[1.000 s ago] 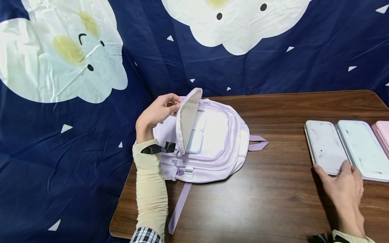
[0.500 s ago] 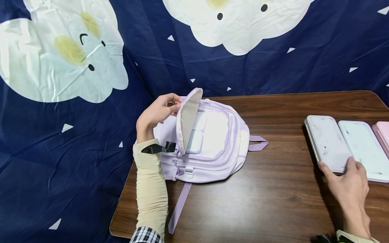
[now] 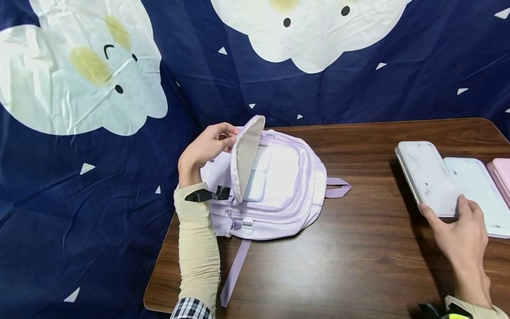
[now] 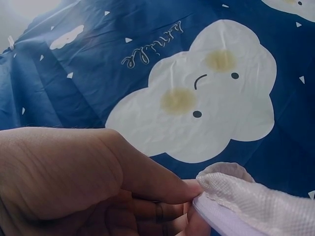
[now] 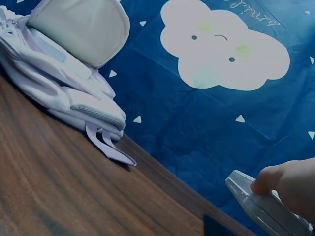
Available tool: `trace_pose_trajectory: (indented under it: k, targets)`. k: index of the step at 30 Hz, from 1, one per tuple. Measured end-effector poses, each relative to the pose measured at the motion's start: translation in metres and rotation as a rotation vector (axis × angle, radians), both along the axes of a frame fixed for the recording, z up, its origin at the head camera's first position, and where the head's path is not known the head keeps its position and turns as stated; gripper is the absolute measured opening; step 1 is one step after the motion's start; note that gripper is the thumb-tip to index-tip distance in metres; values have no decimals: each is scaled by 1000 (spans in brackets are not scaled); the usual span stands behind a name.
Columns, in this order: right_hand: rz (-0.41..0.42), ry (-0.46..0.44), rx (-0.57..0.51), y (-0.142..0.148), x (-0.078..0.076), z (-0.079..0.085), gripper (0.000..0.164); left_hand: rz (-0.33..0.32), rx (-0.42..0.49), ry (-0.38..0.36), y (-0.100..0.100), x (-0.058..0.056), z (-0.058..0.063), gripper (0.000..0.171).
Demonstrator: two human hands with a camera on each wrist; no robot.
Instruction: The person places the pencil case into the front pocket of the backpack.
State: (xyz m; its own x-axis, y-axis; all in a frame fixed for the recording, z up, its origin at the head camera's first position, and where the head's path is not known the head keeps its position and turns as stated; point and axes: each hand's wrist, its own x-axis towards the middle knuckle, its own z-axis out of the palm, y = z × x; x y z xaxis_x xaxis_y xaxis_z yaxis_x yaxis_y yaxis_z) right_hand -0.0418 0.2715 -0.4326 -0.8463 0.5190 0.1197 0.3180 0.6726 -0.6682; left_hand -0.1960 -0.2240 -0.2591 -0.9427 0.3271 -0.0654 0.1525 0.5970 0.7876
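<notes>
A pale lilac backpack [image 3: 314, 208] lies on the table with its front flap [image 3: 248, 153] raised. My left hand [image 3: 205, 148] pinches the flap's edge between thumb and fingers; the left wrist view shows the pinched fabric [image 4: 256, 199] close up. Inside the open front sit two small rounded flat items, one a pale blue-edged piece [image 3: 256, 186]. At the right, my right hand [image 3: 462, 235] grips the near end of a flat white rectangular case [image 3: 430, 177], thumb on one side and fingers on the other. The case is lifted and tilted, far end higher.
Beside the held case lie a pale blue flat case [image 3: 478, 195] and a pink case [image 3: 503, 175] cut off by the frame. A lilac strap [image 3: 236, 274] trails toward the near edge of the wooden table [image 3: 338, 274]. A dark blue cloud-print curtain [image 3: 191, 66] hangs behind.
My right hand has raised the white case off the table, moving it away from me and tilting it. The left hand and the flap stay in place.
</notes>
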Motion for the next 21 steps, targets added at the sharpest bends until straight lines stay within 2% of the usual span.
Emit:
trace_pose_trajectory:
  k: [9, 21]
  targets:
    - [26, 60, 2, -3, -4, 12, 84, 1, -16, 4, 2, 0, 3, 25]
    - [65, 89, 5, -7, -6, 27, 82, 7, -27, -7, 5, 1, 3, 26]
